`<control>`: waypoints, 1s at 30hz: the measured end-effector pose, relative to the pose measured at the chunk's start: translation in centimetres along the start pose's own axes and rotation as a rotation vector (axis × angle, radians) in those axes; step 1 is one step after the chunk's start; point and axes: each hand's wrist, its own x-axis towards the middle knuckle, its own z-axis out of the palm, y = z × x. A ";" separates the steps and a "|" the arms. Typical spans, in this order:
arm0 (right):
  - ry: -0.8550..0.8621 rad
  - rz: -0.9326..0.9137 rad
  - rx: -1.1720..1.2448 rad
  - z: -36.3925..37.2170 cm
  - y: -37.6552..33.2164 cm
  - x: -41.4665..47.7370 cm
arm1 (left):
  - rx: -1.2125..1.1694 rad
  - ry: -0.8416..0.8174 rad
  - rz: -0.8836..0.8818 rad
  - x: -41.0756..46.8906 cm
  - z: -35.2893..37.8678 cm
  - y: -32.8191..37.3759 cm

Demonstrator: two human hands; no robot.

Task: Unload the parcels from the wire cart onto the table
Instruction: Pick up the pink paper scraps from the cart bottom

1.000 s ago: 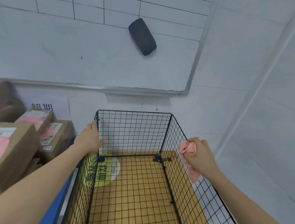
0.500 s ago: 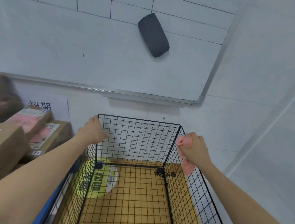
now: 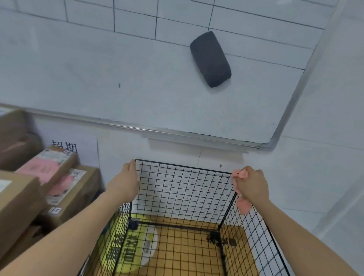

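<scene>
The wire cart (image 3: pixel 182 203) at six o'clock shows no parcels (image 3: pixel 4 200), which sit stacked at nine o'clock, so I judge unloading done, my left hand (image 3: pixel 125 183) gripping its far corner, my right hand (image 3: pixel 251 187) clenched on a pink scrap (image 3: pixel 244 206).

Black wire cart (image 3: pixel 183 192) stands upright, brown pink-labelled parcels (image 3: pixel 80 195) stacked just to its left

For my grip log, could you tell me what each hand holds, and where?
The left hand grips the wire cart at its far left top corner; the right hand grips the far right corner, together with a pink cloth.
</scene>
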 end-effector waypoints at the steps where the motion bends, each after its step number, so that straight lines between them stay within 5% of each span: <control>1: 0.011 0.006 -0.011 0.1 -0.1 0.3 | 0.001 -0.001 0.003 0.0 0.0 0.1; 30: -0.041 -0.328 -0.074 2.2 -4.0 0.7 | -0.085 0.006 -0.001 -0.5 -0.6 0.2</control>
